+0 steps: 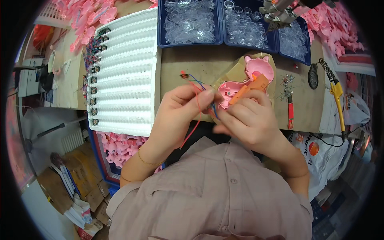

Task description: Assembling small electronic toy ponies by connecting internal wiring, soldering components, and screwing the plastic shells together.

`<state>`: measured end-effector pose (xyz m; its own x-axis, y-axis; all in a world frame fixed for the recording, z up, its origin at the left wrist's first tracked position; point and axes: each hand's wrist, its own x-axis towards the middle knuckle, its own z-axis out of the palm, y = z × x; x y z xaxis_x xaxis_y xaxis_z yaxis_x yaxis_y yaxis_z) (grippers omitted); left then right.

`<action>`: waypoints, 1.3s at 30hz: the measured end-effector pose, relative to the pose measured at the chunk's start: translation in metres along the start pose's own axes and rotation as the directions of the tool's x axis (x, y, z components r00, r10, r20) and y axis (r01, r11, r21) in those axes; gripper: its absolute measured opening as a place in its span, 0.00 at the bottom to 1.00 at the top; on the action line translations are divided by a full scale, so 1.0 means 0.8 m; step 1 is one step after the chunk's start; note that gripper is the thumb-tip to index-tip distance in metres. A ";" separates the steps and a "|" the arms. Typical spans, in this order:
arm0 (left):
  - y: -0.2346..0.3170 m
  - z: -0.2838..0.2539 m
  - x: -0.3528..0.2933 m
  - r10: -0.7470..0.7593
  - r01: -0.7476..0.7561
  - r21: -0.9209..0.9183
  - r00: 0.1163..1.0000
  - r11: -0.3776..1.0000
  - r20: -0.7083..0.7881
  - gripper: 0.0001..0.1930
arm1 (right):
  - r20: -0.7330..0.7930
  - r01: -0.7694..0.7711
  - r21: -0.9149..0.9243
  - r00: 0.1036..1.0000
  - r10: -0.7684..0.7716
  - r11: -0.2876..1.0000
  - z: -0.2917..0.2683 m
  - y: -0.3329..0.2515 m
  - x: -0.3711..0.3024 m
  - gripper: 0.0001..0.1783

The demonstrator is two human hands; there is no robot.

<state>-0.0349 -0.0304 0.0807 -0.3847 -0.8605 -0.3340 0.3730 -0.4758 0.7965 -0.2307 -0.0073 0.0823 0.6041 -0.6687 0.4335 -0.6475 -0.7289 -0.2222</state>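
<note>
A: What is the condition of the left hand?

B: The left hand [180, 106] is closed in a pinch. Thumb and forefinger clamp the coloured wires [197, 82]. A small component [184, 75] terminates them just beyond the fingertips, and a loose red wire [191, 133] hangs below the same fingers.

A: And the right hand?

B: The right hand [250, 116] has its fingers curled onto the orange piece [258, 83]. Whether its fingertips also grip the wires cannot be told; the fingers hide the contact.

A: Locate the pink shell.

B: The pink shell [261, 68] lies hollow side up, just beyond the right hand, with its lower lobe near the left fingertips. The orange piece crosses over it. A brown pad [231, 72] shows beneath and around the shell.

A: Identify the surrounding items.

B: Left of the left hand: a white ribbed tray [124, 76], with round components [94, 90] along its far-left edge. Beyond both hands: blue bins [222, 40] of clear plastic parts [190, 22]. Right of the right hand: a red-handled tool [291, 114], metal bits [286, 86] above it, and, farther out, a yellow-handled tool [338, 96] on a coiled cord [327, 69].
</note>
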 end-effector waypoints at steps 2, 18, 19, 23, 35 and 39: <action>0.009 -0.010 0.002 -0.031 0.025 0.098 0.998 0.995 0.058 0.10 | 0.027 -0.118 0.349 0.993 0.116 0.930 -0.007 0.006 -0.003 0.15; 0.007 0.006 0.007 0.185 -0.273 0.859 0.960 0.432 0.212 0.07 | -0.177 -0.011 0.303 0.982 0.068 0.953 0.014 0.009 -0.011 0.15; 0.002 0.005 0.005 0.025 -0.083 0.636 0.995 0.767 0.099 0.07 | -0.171 -0.014 0.304 0.983 0.069 0.953 0.015 0.002 -0.014 0.15; -0.011 -0.008 0.002 -0.208 0.212 -0.024 0.972 0.977 0.105 0.09 | 0.090 -0.513 0.690 0.761 0.642 0.510 0.016 -0.012 -0.010 0.17; -0.012 0.003 -0.012 0.091 -0.088 0.170 0.996 0.981 -0.010 0.07 | -0.086 -0.156 0.250 0.980 0.182 0.956 0.002 0.000 0.002 0.16; -0.014 -0.008 -0.007 -0.251 0.268 -0.269 0.963 0.925 0.096 0.07 | -0.167 0.001 0.050 0.986 0.007 0.999 0.000 0.006 0.000 0.17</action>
<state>-0.0315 -0.0218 0.0705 -0.5456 -0.6917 -0.4731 0.4687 -0.7199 0.5119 -0.2335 -0.0106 0.0810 0.5134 -0.6399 0.5718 -0.6226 -0.7363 -0.2649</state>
